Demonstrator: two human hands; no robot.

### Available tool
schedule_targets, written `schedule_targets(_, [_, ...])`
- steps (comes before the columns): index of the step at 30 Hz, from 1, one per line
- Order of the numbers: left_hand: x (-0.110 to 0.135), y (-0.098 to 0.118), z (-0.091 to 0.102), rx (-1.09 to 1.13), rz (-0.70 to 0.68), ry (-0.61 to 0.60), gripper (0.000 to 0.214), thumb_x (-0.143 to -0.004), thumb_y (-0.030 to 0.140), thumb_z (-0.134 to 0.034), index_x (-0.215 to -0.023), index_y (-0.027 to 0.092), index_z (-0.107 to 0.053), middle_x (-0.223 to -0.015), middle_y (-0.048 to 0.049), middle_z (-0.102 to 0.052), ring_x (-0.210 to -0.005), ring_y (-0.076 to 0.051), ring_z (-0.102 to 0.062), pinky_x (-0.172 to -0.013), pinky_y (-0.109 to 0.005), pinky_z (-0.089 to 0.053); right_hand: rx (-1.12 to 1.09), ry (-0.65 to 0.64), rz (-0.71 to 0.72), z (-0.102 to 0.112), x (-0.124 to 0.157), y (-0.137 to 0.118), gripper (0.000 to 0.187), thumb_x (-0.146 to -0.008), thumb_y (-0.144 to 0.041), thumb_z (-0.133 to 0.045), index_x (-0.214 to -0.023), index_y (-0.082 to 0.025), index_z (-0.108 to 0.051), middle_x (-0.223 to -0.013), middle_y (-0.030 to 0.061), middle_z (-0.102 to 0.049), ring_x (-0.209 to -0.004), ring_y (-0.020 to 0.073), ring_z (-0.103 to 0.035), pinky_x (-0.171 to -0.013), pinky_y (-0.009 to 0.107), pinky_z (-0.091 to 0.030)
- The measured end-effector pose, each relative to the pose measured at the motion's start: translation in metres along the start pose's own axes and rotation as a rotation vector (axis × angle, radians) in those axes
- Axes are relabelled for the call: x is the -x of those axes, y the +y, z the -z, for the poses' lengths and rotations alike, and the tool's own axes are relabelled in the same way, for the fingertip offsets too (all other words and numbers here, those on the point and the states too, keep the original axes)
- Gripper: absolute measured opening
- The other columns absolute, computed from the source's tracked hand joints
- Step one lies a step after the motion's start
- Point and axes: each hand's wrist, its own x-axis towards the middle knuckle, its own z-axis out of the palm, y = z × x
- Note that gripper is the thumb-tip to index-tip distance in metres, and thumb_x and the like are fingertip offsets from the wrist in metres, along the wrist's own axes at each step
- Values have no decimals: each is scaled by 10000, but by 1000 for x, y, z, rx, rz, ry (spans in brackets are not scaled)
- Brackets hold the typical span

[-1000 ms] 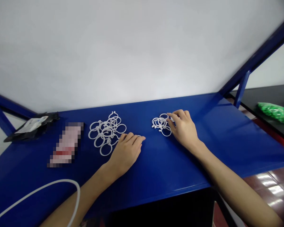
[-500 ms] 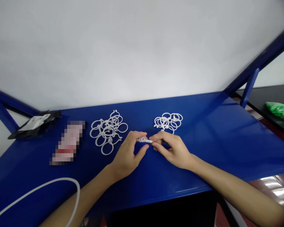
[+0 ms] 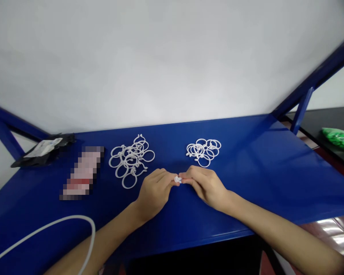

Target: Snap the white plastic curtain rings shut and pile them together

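My left hand (image 3: 156,193) and my right hand (image 3: 208,187) meet fingertip to fingertip over the middle of the blue table. Between them they pinch a white plastic ring (image 3: 178,179), of which only a small knobbed part shows; my fingers hide the rest. To the left of my left hand lies a loose pile of white rings (image 3: 131,158), some with their ends apart. Beyond my right hand is a smaller cluster of white rings (image 3: 202,149), and their ends look closed, though several overlap.
A pixelated pink-and-red packet (image 3: 84,170) lies left of the larger pile. Farther left rests a black plastic bag (image 3: 43,151) with a white label. A white cable (image 3: 60,219) loops over my left forearm. Blue frame bars flank the table (image 3: 260,152); a green bag (image 3: 339,139) sits at right.
Both hands have drawn together and slightly toward me. My left thumb and fingers, apart before, have closed on the ring. Nearly all of the small ring cluster now shows.
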Motion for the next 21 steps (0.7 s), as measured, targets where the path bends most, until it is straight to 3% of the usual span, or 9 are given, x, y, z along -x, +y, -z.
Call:
schedule_targets(5, [6,-2,-7,-108,-82,47,237,-966,56,-485,-808,177,-613,-685,14,-671,-619,-121,-561,-628,-269,-470,185,-67,80,0,2,0,256,-1056,-226,-415,-924,-162,-625,-786,45,-667,-663,130,-574,-613,255,-481])
schedule_targets(9, [7,-7,-9,-172,-133,14,246,-963,44,-464,-818,178,-612,-675,11,-653,-598,-125,-541,-596,-283,-439,294,-115,127,-1,1,2,309,-1062,-202,-376,-886,-163,-627,-707,25,-634,-612,131,-525,-582,269,-436])
schedule_targets(14, [0,-8,-2,-234,-174,6,188,-981,93,-489,-895,177,-633,-766,-13,-702,-671,-150,-600,-649,-306,-465,326,-75,71,0,-1,-2,314,-1066,-271,-400,-929,-153,-657,-723,42,-652,-623,146,-544,-571,291,-445])
schedule_targets(17, [-5,-13,6,-313,-138,-19,131,-993,222,-543,-1032,195,-665,-910,-35,-745,-823,-185,-656,-777,-338,-503,330,-38,5,4,-4,-1,289,-1059,-316,-431,-978,-170,-667,-794,52,-688,-688,152,-603,-610,292,-480])
schedule_targets(21, [-7,-31,15,-592,44,-44,288,-974,389,-570,-1155,184,-663,-1061,-106,-717,-1004,-282,-628,-886,-434,-487,440,60,-138,18,-11,12,217,-1034,-305,-480,-986,-186,-656,-926,63,-706,-836,176,-663,-693,298,-518])
